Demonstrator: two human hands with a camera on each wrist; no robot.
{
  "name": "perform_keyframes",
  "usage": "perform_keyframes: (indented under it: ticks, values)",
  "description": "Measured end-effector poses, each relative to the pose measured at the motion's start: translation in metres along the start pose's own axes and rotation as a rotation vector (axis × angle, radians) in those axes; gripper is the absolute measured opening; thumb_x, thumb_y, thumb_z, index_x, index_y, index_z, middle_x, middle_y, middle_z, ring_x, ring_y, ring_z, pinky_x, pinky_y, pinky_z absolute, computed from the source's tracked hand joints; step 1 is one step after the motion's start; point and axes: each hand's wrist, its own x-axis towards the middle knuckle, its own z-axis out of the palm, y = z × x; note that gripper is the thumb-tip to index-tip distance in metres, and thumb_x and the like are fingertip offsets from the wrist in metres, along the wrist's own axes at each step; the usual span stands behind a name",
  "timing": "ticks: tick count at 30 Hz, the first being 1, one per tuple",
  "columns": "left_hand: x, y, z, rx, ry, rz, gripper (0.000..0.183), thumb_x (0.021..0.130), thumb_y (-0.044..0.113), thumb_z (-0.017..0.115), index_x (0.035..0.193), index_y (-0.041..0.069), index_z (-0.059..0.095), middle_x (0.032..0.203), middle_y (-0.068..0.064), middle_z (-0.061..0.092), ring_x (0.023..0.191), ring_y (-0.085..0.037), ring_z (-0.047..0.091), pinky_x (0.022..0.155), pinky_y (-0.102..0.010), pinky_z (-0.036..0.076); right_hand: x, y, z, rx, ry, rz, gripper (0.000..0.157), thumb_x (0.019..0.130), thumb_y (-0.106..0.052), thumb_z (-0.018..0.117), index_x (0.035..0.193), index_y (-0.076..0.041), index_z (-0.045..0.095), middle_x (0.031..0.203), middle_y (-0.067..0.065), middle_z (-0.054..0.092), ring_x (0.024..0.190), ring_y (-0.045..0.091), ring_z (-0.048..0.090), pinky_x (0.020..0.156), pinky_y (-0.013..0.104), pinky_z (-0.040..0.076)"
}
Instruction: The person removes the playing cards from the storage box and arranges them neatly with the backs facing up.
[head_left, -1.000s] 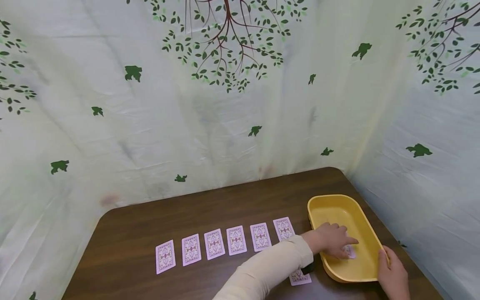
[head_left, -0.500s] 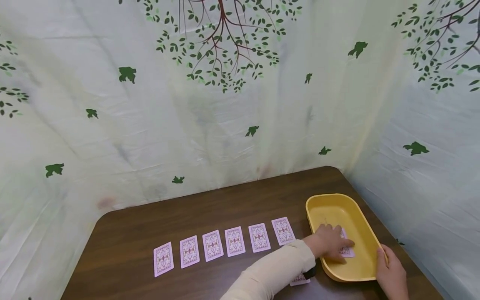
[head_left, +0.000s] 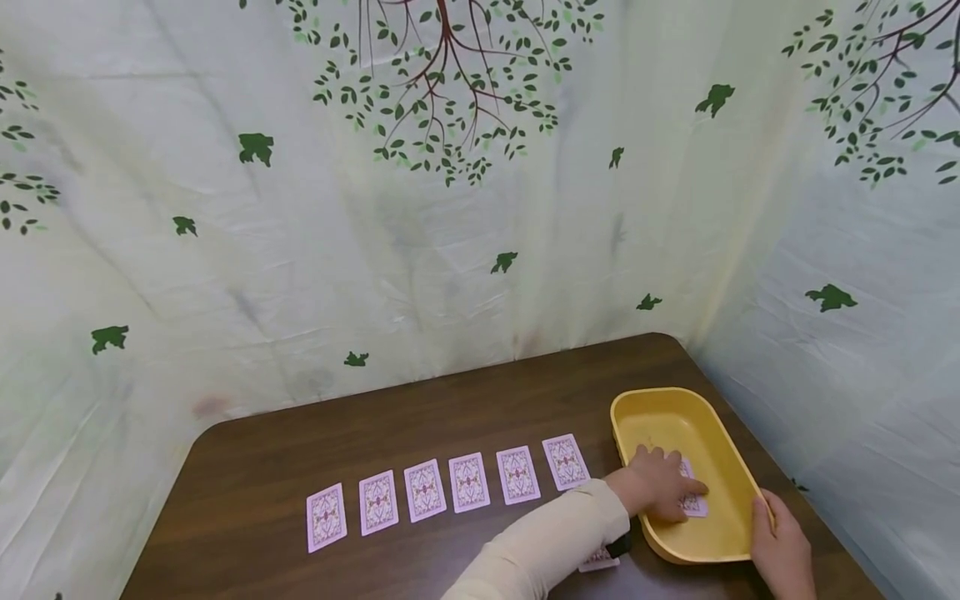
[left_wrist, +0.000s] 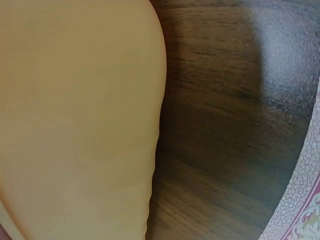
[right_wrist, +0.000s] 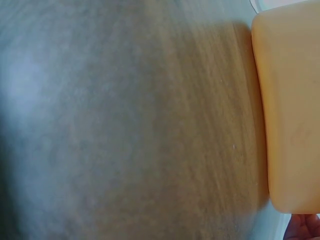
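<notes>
My left hand (head_left: pixel 660 487), in a beige sleeve (head_left: pixel 540 533), reaches over the near left side of a yellow tray (head_left: pixel 723 546). Its spread fingers rest on a pink-backed playing card (head_left: pixel 696 506) that lies face down on the tray floor, partly covered by the hand. At the tray's near right corner my right hand (head_left: pixel 783 546) grips the rim, thumb on top. The tray's smooth wall (left_wrist: pixel 80 120) fills the left half of the left wrist view. In the right wrist view the tray (right_wrist: pixel 295 110) stands at the right edge, with fingers (right_wrist: pixel 302 229) below it.
Several matching cards, such as the leftmost card (head_left: pixel 326 518) and the rightmost card (head_left: pixel 566 462), form a row on the brown table (head_left: pixel 420 417). Another card (head_left: pixel 598 561) shows partly under the left forearm. A leaf-printed white curtain (head_left: pixel 420 292) hangs behind.
My left hand has shifted slightly left and lowered onto the card in the tray, and more of that card shows. The last half second is nearly still; the right hand keeps its hold.
</notes>
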Motion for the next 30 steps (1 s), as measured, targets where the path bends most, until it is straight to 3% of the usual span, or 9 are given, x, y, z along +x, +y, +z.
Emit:
perform_keyframes:
  ticks: [10, 22, 30]
  values:
    - [0.0012, -0.002, -0.0005, 0.022, 0.012, 0.004, 0.051, 0.085, 0.061, 0.046, 0.13, 0.065, 0.025, 0.134, 0.017, 0.03, 0.114, -0.009, 0.034, 0.095, -0.037, 0.023, 0.0004, -0.0022, 0.0004, 0.004, 0.027, -0.011, 0.051, 0.1, -0.029, 0.024, 0.13, 0.01, 0.036, 0.122, 0.035, 0.04, 0.102, 0.044, 0.044, 0.083, 0.057, 0.032]
    - [0.0035, 0.0015, 0.0009, 0.09, 0.069, 0.027, 0.055, 0.079, 0.059, 0.051, 0.13, 0.05, 0.035, 0.122, 0.012, 0.037, 0.099, -0.009, 0.042, 0.09, -0.038, 0.027, -0.0004, -0.0028, -0.0008, 0.006, 0.002, -0.006, 0.051, 0.1, -0.03, 0.024, 0.131, 0.009, 0.035, 0.123, 0.034, 0.04, 0.103, 0.044, 0.044, 0.083, 0.056, 0.032]
    - [0.0037, 0.0039, 0.001, 0.095, 0.072, -0.015, 0.056, 0.08, 0.067, 0.044, 0.132, 0.048, 0.035, 0.127, 0.011, 0.035, 0.109, -0.011, 0.038, 0.092, -0.041, 0.029, -0.0017, -0.0046, -0.0007, 0.001, 0.009, 0.014, 0.051, 0.1, -0.031, 0.024, 0.131, 0.009, 0.035, 0.121, 0.033, 0.042, 0.095, 0.041, 0.047, 0.08, 0.055, 0.034]
